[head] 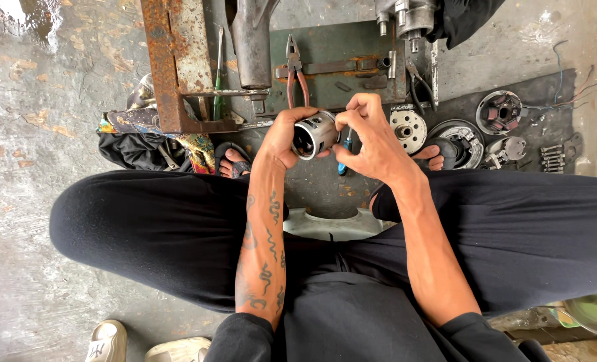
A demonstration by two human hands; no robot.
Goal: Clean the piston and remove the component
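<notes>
The fingers [282,127] of the left hand [284,137] are curled tight around a short metal piston [314,134], and the fingertips [352,110] of the right hand [372,144] are pinched together at the upper rim of this piston, with a small screwdriver with a blue handle [343,161] under the same hand; whether the right hand really holds this screwdriver I cannot tell. The piston is held in the air between the two knees, above the dark mat [325,184] on the concrete floor [37,100]. It is the only hollow thing in the hands: its open end faces to the left and toward the camera, the inside looks dark, and I see nothing in it. Its long axis lies nearly horizontal, going from lower left to upper right. Now the other things, from large to small. A rusty steel frame [171,60] stands at the upper left, and a grey-green metal plate [339,60] lies behind the hands. A coloured cloth [138,124] lies beside the frame. To the right of the hands lie round engine parts: a flywheel [408,127], a dark round cover [462,141] and a stator plate with coils [499,110]. Pliers with red handles [295,77] lie on the plate, and several bolts [552,157] lie in a row at the far right.
</notes>
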